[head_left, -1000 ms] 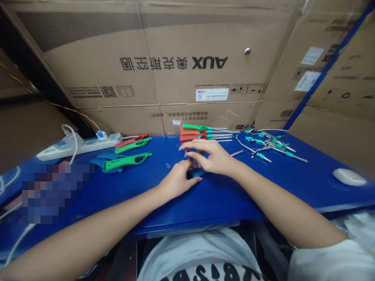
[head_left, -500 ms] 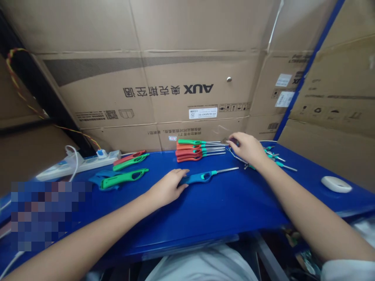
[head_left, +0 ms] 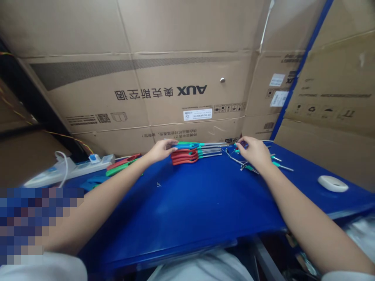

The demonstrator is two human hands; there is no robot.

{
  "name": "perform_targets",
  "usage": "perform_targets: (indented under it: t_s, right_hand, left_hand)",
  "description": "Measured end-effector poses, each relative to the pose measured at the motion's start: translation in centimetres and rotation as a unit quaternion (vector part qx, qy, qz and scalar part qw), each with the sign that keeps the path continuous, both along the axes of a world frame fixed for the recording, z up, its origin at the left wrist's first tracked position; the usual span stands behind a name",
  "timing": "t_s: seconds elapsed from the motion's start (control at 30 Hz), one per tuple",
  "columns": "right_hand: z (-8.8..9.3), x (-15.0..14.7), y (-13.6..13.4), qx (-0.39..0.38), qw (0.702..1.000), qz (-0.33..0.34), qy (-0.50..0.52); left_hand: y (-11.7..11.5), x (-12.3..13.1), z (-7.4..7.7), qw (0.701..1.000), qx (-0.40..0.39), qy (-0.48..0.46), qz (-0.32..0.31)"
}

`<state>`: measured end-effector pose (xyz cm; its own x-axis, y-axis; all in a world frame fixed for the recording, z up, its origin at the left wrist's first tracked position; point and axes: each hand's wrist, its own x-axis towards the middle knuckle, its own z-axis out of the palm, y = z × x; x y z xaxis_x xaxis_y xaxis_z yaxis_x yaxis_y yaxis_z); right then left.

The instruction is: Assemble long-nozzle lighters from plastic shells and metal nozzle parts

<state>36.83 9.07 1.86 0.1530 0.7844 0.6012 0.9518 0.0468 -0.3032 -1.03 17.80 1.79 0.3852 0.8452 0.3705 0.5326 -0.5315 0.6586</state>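
Observation:
My left hand [head_left: 162, 150] is closed on the handle end of a blue lighter [head_left: 187, 146], which lies at a stack of red lighters [head_left: 184, 157] by the cardboard wall. A green handle shows just behind the blue one, and the metal tubes point right. My right hand [head_left: 252, 150] has its fingers pinched together at the back right, over several metal tubes with teal parts [head_left: 249, 168]; whatever is between its fingertips is too small to make out.
Red [head_left: 124, 160] and green [head_left: 120, 168] handles lie at the left, beside a white power strip [head_left: 102, 162]. Small metal bits [head_left: 158, 184] are on the blue table [head_left: 205, 210]. A white oval object [head_left: 333, 184] sits at the right. Cardboard [head_left: 181, 31] stands behind.
My left hand has carried the blue lighter from mid-table back to the stack. My right hand has stayed near the metal tubes. The view has shifted slightly, and small metal bits now show on the table.

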Motion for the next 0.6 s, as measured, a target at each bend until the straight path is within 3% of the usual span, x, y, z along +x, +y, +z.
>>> perform_targets:
  t_s: [0.33,0.6]
  right_hand:
    - [-0.3,-0.3,0.1,-0.017,1.0,-0.003,0.0]
    - [-0.4,-0.7,-0.1,-0.021,0.999,-0.022,-0.037]
  left_hand:
    - [2.5,0.0,-0.6,0.999,-0.016,0.028,0.013]
    - [2.2,0.2,-0.8,0.996,0.029,0.071,0.045]
